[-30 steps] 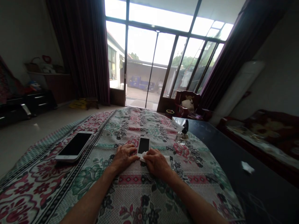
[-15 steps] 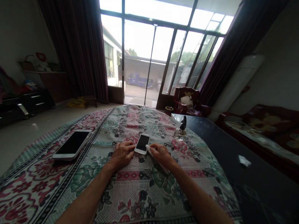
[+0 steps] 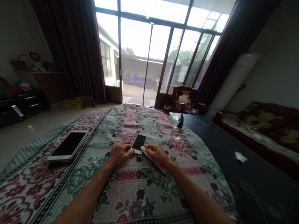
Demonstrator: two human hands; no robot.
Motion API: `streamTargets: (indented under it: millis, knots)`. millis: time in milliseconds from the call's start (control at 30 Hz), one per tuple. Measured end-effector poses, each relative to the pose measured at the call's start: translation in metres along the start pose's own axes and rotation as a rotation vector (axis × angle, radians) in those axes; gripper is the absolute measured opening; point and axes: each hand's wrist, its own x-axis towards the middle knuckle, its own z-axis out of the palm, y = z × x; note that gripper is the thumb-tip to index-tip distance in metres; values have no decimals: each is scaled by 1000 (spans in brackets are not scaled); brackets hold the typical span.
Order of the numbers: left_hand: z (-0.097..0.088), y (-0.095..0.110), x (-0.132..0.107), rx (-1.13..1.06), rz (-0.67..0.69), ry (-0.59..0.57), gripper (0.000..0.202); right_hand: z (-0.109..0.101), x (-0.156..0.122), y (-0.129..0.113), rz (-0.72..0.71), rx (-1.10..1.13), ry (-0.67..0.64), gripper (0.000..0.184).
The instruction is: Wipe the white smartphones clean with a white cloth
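Note:
A white smartphone point(image 3: 139, 142) with a dark screen lies face up on the flowered tablecloth point(image 3: 130, 199). My left hand point(image 3: 120, 152) grips its left edge, thumb by the lower corner and fingers bent along the side. In my right hand point(image 3: 157, 154) is a folded white cloth point(image 3: 161, 168), pinched so that one end pokes out at the fingertips. That end touches the phone's lower right side. The rest of the cloth hangs under the palm, partly hidden.
A larger white phone or tablet point(image 3: 68, 146) lies at the left, seemingly atop another flat thing. A clear bottle with a black spray top point(image 3: 179, 126) stands at the right. Beyond it, a dark table point(image 3: 210, 149) carries a crumpled white piece point(image 3: 240, 157).
The cloth end in my right hand has shifted down and left along the phone's right side. My left thumb is now closer to the lower corner. The view has turned slightly right.

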Motion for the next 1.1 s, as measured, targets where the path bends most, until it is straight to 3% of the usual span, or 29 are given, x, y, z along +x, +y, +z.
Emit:
streamTargets:
  millis: [133, 200, 300, 467, 567, 733, 933, 1100]
  knots:
    - [-1, 6, 1, 81, -114, 94, 33, -4, -3, -9, 19, 108, -150, 26]
    - [2, 11, 0, 118, -117, 107, 46, -9, -2, -10, 6, 77, -89, 27]
    - [5, 19, -1, 128, -74, 37, 61, -18, 1, -5, 21, 9, 22, 28]
    - [-2, 12, 2, 78, 22, -122, 60, -25, 4, 9, 59, -26, 84, 28]
    - [-10, 3, 3, 107, -6, -164, 66, -21, 8, 13, 61, -70, 162, 27]
    - [-5, 11, 12, 170, 10, -135, 66, -13, 14, 16, 7, -126, 266, 26]
    - [9, 23, 33, 122, 49, -157, 62, -10, 15, 21, -73, -179, 262, 23]
    - [-3, 14, 34, -36, 53, -181, 65, -9, 17, 28, -134, -224, 236, 16]
